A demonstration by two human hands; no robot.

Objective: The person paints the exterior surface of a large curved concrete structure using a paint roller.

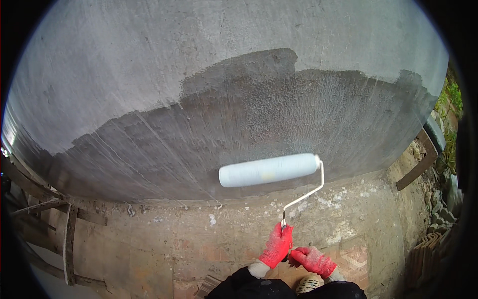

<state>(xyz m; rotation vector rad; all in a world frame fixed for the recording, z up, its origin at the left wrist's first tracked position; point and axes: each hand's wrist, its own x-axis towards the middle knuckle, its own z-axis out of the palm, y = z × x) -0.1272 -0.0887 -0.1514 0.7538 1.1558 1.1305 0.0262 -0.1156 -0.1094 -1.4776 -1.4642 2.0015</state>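
A paint roller (269,170) with a long pale sleeve and a bent white wire frame lies across the lower part of a grey wall (134,60). The sleeve looks slightly blurred. My left hand (277,246), in a red glove, is closed round the roller's handle just below the frame. My right hand (314,261), also gloved in red, is curled at the handle's lower end, which shows dark between the two hands. Its grip is partly hidden. A darker, wet-looking coat with a ragged upper edge covers the wall's lower part around the roller.
White splatters spot the worn floor (144,249) along the wall's foot. Wooden frame pieces (70,244) stand at the left. On the right are a brown board (419,164), stacked corrugated tiles (427,249) and rubble. My shoe (307,284) shows below my hands.
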